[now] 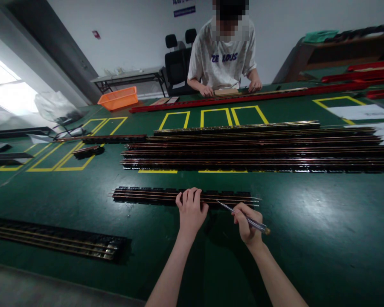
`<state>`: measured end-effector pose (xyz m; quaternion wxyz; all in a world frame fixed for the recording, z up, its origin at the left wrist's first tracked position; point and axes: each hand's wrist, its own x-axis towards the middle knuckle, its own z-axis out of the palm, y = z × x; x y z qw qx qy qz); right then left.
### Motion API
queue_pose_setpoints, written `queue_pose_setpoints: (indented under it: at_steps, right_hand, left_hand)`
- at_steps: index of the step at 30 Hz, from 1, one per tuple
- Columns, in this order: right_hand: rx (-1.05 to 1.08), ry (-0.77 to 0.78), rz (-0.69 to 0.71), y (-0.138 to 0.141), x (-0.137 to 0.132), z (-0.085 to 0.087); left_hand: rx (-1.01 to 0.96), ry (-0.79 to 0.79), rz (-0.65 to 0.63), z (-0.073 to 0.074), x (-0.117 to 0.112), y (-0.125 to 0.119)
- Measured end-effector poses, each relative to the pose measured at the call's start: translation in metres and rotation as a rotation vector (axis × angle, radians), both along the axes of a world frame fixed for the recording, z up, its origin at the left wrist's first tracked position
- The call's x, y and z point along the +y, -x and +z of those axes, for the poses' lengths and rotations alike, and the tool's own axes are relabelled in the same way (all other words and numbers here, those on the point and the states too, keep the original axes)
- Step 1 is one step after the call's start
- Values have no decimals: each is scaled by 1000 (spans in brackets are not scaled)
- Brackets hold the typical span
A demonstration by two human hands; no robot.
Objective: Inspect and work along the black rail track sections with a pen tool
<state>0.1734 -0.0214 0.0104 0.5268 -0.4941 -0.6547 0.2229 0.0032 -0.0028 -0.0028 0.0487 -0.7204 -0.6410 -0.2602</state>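
Note:
A short black strip with thin copper-coloured rods along it lies crosswise on the green table in front of me. My left hand grips it near its middle, fingers bent over the far side and thumb at the near side. In my right hand is a screwdriver with a see-through handle and a yellowish end. Its thin shaft slants left, and the tip meets or hovers just over the strip's rods, right of my left hand; contact is hard to tell. Silvery rod ends stick out at the strip's right end.
Several longer black strips lie in rows beyond my hands. Another strip lies at the near left, a short piece farther back. Across the table, a person works at a red rail. An orange basket stands far left.

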Motion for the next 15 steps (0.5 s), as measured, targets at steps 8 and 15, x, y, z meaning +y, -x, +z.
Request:
queue_pose_setpoints:
  at_steps: [8,15]
  right_hand:
    - [2,43,43,-1,2,1]
    - [8,46,51,0,1,2]
  left_hand:
    - [7,-8,1,3,0,-1]
    - [15,-6,2,3,-1,0]
